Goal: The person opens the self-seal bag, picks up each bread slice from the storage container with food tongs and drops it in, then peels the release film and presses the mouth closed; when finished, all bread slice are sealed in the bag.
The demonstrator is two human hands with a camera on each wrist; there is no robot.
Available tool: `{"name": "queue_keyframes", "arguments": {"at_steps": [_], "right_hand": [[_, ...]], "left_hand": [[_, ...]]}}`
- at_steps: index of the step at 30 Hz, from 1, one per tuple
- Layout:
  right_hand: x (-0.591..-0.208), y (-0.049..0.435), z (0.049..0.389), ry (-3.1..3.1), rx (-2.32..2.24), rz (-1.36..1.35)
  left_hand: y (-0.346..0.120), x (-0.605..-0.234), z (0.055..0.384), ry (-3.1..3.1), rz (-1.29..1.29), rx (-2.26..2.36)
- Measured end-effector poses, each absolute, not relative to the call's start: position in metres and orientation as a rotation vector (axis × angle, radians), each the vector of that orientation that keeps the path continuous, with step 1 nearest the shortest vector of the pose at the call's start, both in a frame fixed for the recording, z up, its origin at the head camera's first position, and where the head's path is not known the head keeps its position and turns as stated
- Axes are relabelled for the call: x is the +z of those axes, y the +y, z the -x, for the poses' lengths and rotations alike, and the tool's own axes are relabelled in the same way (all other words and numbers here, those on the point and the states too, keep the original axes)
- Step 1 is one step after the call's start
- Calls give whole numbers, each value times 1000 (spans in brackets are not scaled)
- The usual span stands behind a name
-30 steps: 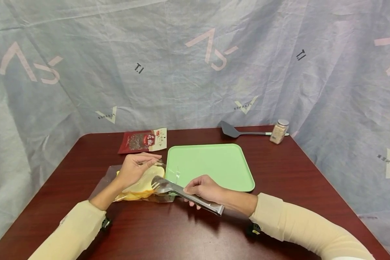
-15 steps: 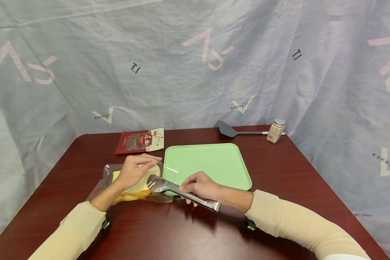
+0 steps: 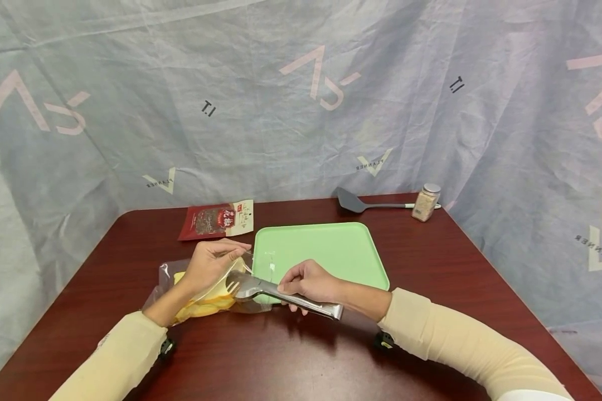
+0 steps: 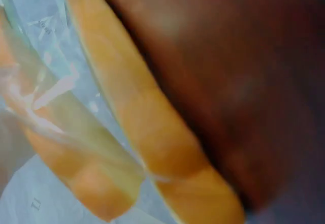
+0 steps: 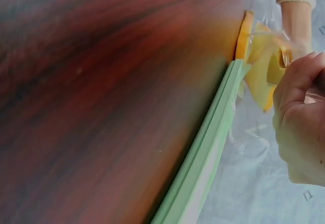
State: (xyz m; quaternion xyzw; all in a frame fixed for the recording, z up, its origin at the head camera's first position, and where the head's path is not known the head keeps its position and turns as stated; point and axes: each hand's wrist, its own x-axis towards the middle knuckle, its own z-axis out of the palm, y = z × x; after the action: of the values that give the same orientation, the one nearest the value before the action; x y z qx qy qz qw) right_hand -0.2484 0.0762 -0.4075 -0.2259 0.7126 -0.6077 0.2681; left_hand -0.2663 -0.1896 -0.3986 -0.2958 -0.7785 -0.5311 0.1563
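On the left of the table, slices of bread (image 3: 205,306) with yellow-orange crusts lie in a clear plastic bag (image 3: 166,274). My left hand (image 3: 208,266) pinches the bag's upper edge near its mouth, which faces right. Metal tongs (image 3: 313,306) are gripped in my right hand (image 3: 313,280), their ends reaching in at the mouth around the pale upper slice. In the left wrist view that upper slice (image 4: 81,158) stands apart from the lower slice (image 4: 137,102), a gap between them. The right wrist view shows it tilted up as well.
A light green tray (image 3: 326,239) lies just right of the bag, whose mouth overlaps its left edge. Behind are a red seasoning packet (image 3: 213,221), a grey spatula (image 3: 353,201) and a lidded glass jar (image 3: 425,203). A grey curtain (image 3: 261,100) hangs behind the table.
The tongs' ends have shifted slightly left, deeper over the bread. The upper slice, flatter a second ago, now looks tilted and narrower. My left hand stays at the bag's edge.
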Motion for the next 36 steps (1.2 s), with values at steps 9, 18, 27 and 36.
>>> {"name": "queue_keyframes", "arguments": {"at_steps": [9,18,27,36], "right_hand": [[-410,77,255,1966,-1588,650],[-410,77,259,1983,-1559,698],[-407,73,263,2008,-1540,710],[-414,71,271,2027,-1526,707]], "left_hand": [[-190,-405,275,-2130,860,-1517],[-180,-404,272,-2104,1018,-1498],[-184,-412,278,-2104,987,-1490],[-185,-391,271,-2129,885,-1500]]}}
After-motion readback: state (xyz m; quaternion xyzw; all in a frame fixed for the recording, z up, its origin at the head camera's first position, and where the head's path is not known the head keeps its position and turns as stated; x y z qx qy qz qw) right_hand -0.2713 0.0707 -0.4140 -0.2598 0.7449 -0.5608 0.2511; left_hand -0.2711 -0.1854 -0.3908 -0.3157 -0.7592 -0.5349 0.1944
